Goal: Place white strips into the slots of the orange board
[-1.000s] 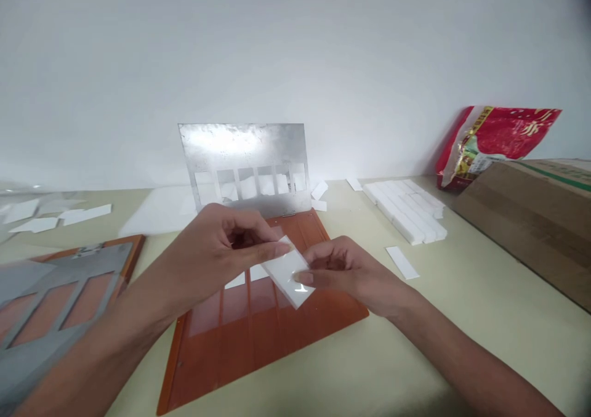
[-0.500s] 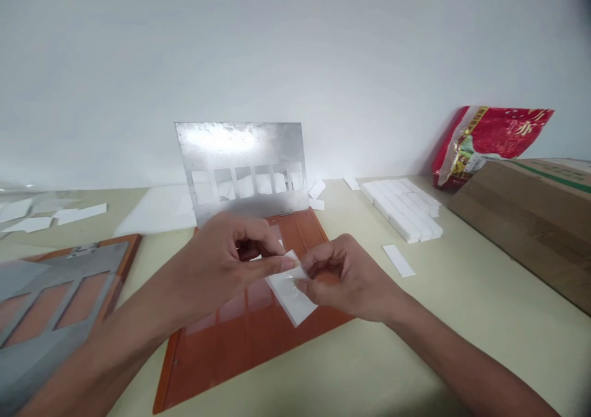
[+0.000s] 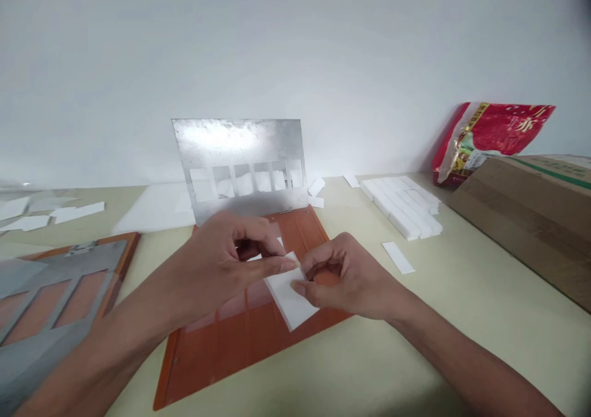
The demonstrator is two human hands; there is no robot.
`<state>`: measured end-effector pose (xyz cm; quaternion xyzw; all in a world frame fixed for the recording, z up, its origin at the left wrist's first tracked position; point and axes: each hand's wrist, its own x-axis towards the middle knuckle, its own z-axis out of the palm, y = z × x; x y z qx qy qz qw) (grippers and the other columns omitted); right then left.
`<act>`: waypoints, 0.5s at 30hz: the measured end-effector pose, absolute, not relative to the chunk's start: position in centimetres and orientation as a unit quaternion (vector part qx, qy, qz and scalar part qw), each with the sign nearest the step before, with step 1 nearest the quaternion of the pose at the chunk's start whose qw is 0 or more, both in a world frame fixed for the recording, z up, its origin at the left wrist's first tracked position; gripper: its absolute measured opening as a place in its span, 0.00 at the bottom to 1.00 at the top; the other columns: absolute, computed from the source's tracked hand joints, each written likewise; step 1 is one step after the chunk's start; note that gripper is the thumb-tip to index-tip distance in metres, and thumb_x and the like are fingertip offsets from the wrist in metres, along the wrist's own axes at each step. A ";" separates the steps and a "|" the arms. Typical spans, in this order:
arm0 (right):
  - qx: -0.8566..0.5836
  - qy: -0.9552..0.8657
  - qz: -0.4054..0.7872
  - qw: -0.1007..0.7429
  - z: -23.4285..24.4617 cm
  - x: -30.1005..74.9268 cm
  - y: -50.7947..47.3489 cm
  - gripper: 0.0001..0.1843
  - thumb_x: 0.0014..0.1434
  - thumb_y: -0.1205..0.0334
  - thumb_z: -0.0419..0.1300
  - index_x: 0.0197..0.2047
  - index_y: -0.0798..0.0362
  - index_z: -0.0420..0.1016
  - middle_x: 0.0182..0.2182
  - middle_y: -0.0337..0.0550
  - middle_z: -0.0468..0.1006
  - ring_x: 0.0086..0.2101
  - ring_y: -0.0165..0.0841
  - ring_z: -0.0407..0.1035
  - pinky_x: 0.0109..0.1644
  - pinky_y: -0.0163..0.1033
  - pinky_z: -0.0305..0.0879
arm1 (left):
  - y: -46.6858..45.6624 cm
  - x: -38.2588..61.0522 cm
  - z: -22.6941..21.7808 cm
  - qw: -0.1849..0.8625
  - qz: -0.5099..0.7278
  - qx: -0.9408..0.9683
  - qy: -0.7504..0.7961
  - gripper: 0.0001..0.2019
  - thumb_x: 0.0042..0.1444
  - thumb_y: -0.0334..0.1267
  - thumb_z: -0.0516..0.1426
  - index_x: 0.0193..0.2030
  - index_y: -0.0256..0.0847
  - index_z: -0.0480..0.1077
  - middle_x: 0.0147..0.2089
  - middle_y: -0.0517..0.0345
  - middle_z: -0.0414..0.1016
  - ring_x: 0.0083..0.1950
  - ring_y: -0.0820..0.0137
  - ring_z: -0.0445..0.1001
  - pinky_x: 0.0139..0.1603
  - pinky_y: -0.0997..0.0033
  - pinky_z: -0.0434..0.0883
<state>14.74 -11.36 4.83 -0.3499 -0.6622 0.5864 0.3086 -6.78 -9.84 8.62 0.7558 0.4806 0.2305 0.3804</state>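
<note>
Small workshop: table point(image 3: 462, 318), slotted metal plate point(image 3: 249, 143), stacked white strips point(image 3: 399, 207)

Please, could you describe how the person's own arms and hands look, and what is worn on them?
The left hand and the right hand are ungloved, with no ring, watch or bracelet on the parts in view. The left forearm and right forearm are bare as far as they show, without visible sleeves or markings.

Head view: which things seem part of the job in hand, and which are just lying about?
Likely the job:
White piece, held by left hand and right hand
Orange board beneath
Metal plate, at its far edge
White stack, perhaps stock
Second board, at left

Probably just lying about:
Red bag
Carton
</note>
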 end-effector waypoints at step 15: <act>-0.343 -0.666 0.594 0.292 4.5 15.0 -11.2 0.10 0.57 0.67 0.56 0.27 0.58 0.75 0.24 0.39 0.67 0.27 0.27 0.58 0.32 0.35 0.56 | -9.8 -7.1 8.6 0.369 0.217 0.768 0.476 0.10 0.54 0.48 0.64 0.26 0.49 0.78 0.25 0.64 0.67 0.27 0.75 0.58 0.26 0.73 0.57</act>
